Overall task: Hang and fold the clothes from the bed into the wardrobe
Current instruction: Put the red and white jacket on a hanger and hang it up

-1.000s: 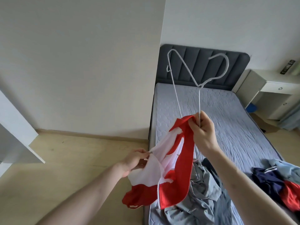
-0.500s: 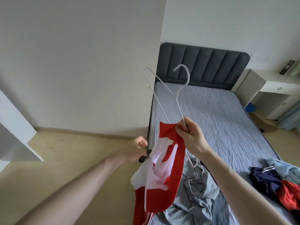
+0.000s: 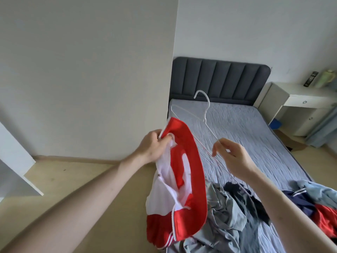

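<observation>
While the red-and-white zip jacket [image 3: 179,181] was gripped at its collar by the left hand [image 3: 152,145], fingers curled into the fabric, it was left dangling over the bed's [image 3: 255,128] near edge. A white wire hanger [image 3: 204,115] was pinched by its lower bar in the right hand [image 3: 230,155], at about 3 o'clock from the jacket, hook pointed toward the grey headboard [image 3: 220,77]. Crumpled grey clothes [image 3: 224,221] were piled at 6 o'clock, with blue and red garments [image 3: 313,201] heaped at 4 o'clock.
</observation>
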A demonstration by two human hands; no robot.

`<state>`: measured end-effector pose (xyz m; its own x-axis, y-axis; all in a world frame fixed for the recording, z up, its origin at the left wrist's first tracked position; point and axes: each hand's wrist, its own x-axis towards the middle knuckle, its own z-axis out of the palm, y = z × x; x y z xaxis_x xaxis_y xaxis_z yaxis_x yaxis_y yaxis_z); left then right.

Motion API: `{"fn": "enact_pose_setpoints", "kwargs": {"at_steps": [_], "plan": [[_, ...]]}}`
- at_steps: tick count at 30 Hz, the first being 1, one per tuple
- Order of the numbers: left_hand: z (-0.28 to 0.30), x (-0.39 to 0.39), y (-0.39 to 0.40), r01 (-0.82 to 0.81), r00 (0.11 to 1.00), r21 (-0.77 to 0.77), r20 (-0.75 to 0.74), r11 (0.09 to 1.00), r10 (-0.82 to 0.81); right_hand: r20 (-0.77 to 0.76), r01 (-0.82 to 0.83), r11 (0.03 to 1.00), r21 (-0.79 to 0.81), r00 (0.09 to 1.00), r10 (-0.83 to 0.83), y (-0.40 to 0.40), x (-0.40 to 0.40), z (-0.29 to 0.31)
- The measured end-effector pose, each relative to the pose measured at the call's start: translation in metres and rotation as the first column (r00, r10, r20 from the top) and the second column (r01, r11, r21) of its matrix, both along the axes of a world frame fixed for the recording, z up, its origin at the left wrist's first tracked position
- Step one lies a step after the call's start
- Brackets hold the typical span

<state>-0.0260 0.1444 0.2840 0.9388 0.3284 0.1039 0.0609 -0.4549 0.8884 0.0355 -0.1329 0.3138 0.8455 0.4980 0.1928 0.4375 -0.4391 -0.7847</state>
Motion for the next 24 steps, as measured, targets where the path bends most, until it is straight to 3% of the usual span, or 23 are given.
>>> {"fn": "enact_pose_setpoints", "kwargs": {"at_steps": [12,19,24], "plan": [[-0.010,0.029,0.070,-0.272,0.915,0.195,-0.249,0.942,0.316,0.079,0.065,0.997,-0.045,0.995,-0.061,-0.026,-0.018,0.012],[-0.001,0.021,0.097,-0.366,0.871,0.224,-0.258,0.903,0.417,0.096,0.064,0.995,-0.078,0.994,-0.056,-0.021,-0.022,0.018],[0.005,0.017,0.107,-0.307,0.919,0.196,-0.193,0.931,0.344,0.067,0.017,0.994,-0.104,0.998,-0.010,-0.009,-0.019,0.010]]}}
